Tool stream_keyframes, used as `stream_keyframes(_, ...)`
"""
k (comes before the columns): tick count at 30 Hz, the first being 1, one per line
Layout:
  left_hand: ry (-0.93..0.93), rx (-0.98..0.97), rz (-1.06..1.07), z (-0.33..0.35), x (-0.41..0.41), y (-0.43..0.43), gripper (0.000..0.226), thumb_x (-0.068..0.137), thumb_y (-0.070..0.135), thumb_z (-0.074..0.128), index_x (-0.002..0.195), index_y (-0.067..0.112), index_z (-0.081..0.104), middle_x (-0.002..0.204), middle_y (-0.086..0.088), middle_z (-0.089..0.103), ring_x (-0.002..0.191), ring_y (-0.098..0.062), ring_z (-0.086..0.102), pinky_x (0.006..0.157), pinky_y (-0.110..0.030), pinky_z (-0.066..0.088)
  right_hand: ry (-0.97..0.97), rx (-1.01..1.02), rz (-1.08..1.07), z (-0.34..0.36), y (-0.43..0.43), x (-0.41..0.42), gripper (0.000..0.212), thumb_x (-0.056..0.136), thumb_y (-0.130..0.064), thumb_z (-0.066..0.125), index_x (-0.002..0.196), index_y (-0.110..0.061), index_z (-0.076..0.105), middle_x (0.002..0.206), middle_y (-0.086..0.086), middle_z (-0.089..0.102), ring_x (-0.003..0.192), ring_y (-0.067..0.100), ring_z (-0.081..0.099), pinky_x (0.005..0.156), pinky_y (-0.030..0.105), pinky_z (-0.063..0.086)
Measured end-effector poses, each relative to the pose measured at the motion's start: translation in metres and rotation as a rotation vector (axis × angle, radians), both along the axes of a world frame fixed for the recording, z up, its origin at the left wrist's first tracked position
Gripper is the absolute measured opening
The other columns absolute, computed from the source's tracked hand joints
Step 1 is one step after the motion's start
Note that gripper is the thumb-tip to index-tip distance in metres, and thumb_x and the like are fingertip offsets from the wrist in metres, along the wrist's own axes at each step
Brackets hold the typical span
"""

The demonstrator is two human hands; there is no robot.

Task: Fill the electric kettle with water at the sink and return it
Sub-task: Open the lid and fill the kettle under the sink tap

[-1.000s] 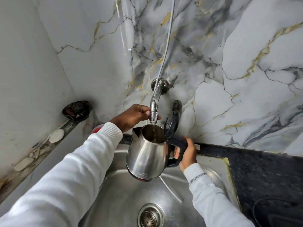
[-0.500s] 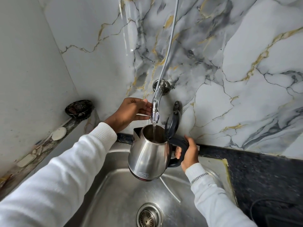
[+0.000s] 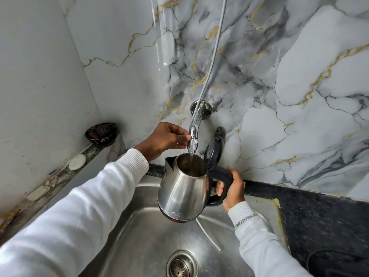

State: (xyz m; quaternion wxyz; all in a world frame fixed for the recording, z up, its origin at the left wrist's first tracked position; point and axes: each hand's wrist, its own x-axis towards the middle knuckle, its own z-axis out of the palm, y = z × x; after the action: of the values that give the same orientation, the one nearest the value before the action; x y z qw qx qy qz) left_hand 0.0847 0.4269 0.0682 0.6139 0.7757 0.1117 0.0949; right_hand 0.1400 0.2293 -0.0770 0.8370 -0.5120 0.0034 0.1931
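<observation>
A steel electric kettle (image 3: 182, 193) with a black handle hangs above the steel sink (image 3: 139, 242), its black lid (image 3: 213, 151) flipped up. My right hand (image 3: 232, 187) is wrapped around the handle. A thin stream of water runs from the chrome wall tap (image 3: 194, 128) straight into the kettle's mouth. My left hand (image 3: 165, 139) is at the tap's spout, with fingertips pinching its lower end.
A drain strainer (image 3: 182, 264) sits at the sink's bottom. Dark speckled counter (image 3: 319, 216) lies to the right, with a black cord near its front. On the left ledge (image 3: 60, 182) are a dark bowl (image 3: 101, 133) and soap pieces. A grey cable hangs down the marble wall.
Water flow went from a trickle to a steady stream. My left hand loosened from a full grasp of the spout to a fingertip hold. The kettle stayed under the tap.
</observation>
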Motion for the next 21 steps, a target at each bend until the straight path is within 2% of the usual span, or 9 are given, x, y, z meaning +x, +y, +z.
stream_keyframes(5,0.001,0.025,-0.010,0.001,0.001,-0.001,0.023,0.079,0.007,0.074,0.097,-0.007,0.070,0.089,-0.020,0.071,0.077,-0.022,0.070,0.082,-0.035,0.060,0.002,0.003,0.018,-0.001,0.000,0.000,0.061,0.092,-0.038,0.039,0.036,-0.014,0.039,0.028,0.004,0.033,0.028,0.018,0.029,0.036,0.027,0.020)
stream_keyframes(13,-0.005,0.016,0.006,0.000,-0.001,-0.004,0.016,0.079,0.006,0.074,0.092,-0.003,0.071,0.079,-0.012,0.073,0.076,-0.022,0.071,0.087,-0.042,0.059,-0.001,0.001,0.009,-0.004,-0.002,0.000,0.061,0.092,-0.038,0.039,0.035,-0.015,0.041,0.029,0.004,0.034,0.028,0.018,0.029,0.035,0.027,0.020)
stream_keyframes(16,0.023,0.024,0.032,-0.001,-0.001,-0.005,0.022,0.075,0.006,0.078,0.094,-0.004,0.071,0.082,-0.013,0.073,0.077,-0.021,0.069,0.090,-0.045,0.057,0.006,0.007,0.012,-0.003,-0.001,0.000,0.062,0.092,-0.038,0.039,0.034,-0.015,0.040,0.028,0.004,0.033,0.028,0.019,0.028,0.035,0.027,0.020)
stream_keyframes(18,0.050,0.079,0.063,-0.002,0.001,-0.008,0.027,0.068,0.009,0.083,0.088,-0.004,0.072,0.084,-0.014,0.073,0.079,-0.021,0.068,0.089,-0.044,0.055,0.004,0.007,0.007,-0.003,-0.002,0.001,0.061,0.092,-0.037,0.039,0.035,-0.015,0.041,0.029,0.004,0.034,0.028,0.019,0.029,0.035,0.027,0.020)
stream_keyframes(21,0.028,0.113,0.143,-0.005,0.003,-0.015,0.028,0.057,0.011,0.090,0.072,-0.001,0.069,0.073,-0.010,0.074,0.072,-0.019,0.070,0.081,-0.038,0.057,-0.010,-0.007,-0.003,-0.005,-0.002,0.000,0.056,0.092,-0.036,0.040,0.040,-0.015,0.044,0.031,0.004,0.036,0.030,0.019,0.030,0.037,0.028,0.019)
